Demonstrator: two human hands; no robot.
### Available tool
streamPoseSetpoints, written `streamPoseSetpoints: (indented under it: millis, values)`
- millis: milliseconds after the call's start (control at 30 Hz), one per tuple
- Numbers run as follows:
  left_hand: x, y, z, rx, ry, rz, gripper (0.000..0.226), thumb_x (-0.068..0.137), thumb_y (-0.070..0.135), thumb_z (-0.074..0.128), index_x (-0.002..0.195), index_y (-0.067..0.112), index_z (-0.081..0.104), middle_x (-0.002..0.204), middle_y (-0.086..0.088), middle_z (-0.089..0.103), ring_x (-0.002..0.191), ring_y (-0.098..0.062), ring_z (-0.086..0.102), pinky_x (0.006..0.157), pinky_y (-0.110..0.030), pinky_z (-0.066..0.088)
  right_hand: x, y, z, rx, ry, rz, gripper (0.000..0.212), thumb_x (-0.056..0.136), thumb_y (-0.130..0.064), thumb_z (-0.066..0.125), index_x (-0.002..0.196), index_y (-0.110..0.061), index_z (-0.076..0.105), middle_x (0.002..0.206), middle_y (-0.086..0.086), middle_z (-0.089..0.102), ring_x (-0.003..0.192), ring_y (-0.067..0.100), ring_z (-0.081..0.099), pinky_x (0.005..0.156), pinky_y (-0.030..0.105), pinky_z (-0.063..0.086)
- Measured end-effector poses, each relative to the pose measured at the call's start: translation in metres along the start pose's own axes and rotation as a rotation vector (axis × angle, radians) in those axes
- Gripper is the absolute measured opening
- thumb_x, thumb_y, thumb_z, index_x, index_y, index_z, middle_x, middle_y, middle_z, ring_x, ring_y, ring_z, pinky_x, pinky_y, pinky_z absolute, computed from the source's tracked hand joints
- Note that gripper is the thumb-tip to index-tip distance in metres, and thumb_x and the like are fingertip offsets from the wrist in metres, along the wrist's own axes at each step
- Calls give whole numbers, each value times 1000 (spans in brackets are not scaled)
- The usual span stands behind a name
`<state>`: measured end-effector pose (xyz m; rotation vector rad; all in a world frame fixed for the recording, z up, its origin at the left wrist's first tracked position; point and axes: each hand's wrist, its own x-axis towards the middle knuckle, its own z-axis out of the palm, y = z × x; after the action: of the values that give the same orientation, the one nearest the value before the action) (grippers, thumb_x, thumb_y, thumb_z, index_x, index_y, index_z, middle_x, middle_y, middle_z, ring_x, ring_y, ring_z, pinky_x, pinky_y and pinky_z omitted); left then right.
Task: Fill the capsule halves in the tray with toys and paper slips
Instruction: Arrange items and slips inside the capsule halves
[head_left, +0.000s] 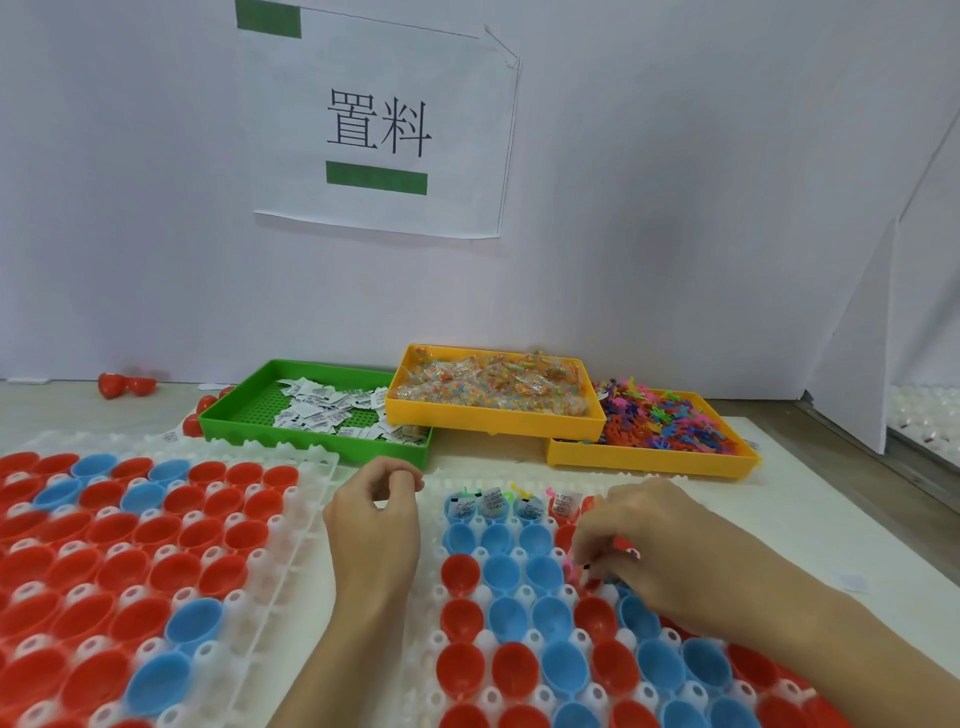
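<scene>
Two white trays of red and blue capsule halves lie along the near edge of the counter. Over the right tray (431, 649), the right hand (654, 551) curls its fingers round small bright toys, red and pink bits showing at the fingertips, above the second row of capsule halves (501, 574). The far row there already holds paper slips (493, 503) and toys. The left hand (376, 525) hovers between the trays, loosely curled, thumb meeting forefinger; whether it pinches anything I cannot tell. Toward the counter's far edge stand a green tray of slips (228, 418), a yellow tray of packets (493, 421) and a yellow tray of toys (649, 460).
</scene>
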<state>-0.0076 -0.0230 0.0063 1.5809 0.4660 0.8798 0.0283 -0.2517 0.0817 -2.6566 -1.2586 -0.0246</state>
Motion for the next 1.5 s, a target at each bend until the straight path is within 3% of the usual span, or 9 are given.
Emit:
streamPoseSetpoints:
  millis: [233, 333, 433, 533, 667, 1000, 1167, 1333, 1500]
  values:
    - [1, -1, 0, 3, -4, -4, 23, 71, 21, 46, 63, 21, 67, 68, 9, 67, 75, -17, 62, 72, -38, 49, -2, -4, 1, -118, -15, -48, 20, 98, -24, 59, 108, -32, 75, 100, -23, 63, 90, -3, 38, 78, 9, 37]
    - [1, -2, 0, 8, -10, -16, 24, 72, 22, 46, 63, 24, 68, 70, 9, 68, 77, -16, 62, 73, -42, 50, -10, -2, -7, -121, 47, -69, 25, 97, -20, 57, 110, -33, 75, 103, -23, 66, 94, -3, 47, 81, 9, 40]
    - [1, -3, 0, 9, -17, -23, 24, 73, 25, 46, 67, 29, 69, 72, 10, 69, 80, -16, 63, 75, -44, 52, -14, 21, -18, 41, 288, -12, 22, 93, -16, 63, 104, -29, 77, 94, -26, 68, 91, -10, 59, 80, 5, 44]
    - [2, -4, 1, 11, -17, -16, 24, 72, 24, 46, 65, 24, 68, 71, 10, 68, 79, -18, 63, 76, -46, 54, 0, 72, -30, 91, 507, 229, 19, 93, -8, 66, 103, -18, 78, 92, -14, 72, 81, -4, 61, 74, 2, 39]
    - [1, -3, 1, 10, -15, -7, 23, 71, 24, 46, 63, 25, 67, 69, 11, 68, 77, -17, 63, 75, -45, 52, 30, 137, -28, 111, 373, 587, 22, 95, -16, 66, 116, -11, 71, 110, 8, 71, 87, 15, 58, 80, 23, 40]
    - [0, -4, 1, -1, -18, -10, 25, 76, 17, 49, 65, 26, 69, 71, 11, 69, 72, -5, 61, 74, -43, 52, 100, 168, 6, 87, 144, 653, 14, 89, -17, 74, 101, -11, 77, 108, 8, 74, 96, 21, 64, 82, 32, 51]
    - [2, -6, 3, -10, -7, -9, 23, 76, 17, 49, 63, 23, 68, 70, 11, 68, 76, -13, 63, 71, -41, 50, 93, 172, -1, 136, 241, 673, 6, 88, -18, 75, 90, -14, 78, 99, 4, 73, 84, 13, 56, 76, 28, 42]
    - [2, -8, 3, 13, -14, -15, 30, 83, 7, 54, 63, 23, 68, 71, 13, 69, 78, -15, 64, 71, -39, 50, 78, 163, -6, 347, 408, 658, 8, 84, -21, 80, 87, -14, 78, 88, -1, 71, 84, 14, 64, 77, 29, 45]
    - [2, -6, 2, 13, -17, -11, 30, 82, 11, 53, 64, 28, 69, 72, 13, 69, 80, -18, 65, 76, -46, 54, 71, 154, -16, 487, 541, 648, 13, 80, -24, 82, 73, -19, 73, 73, -2, 71, 71, 13, 65, 63, 24, 48]
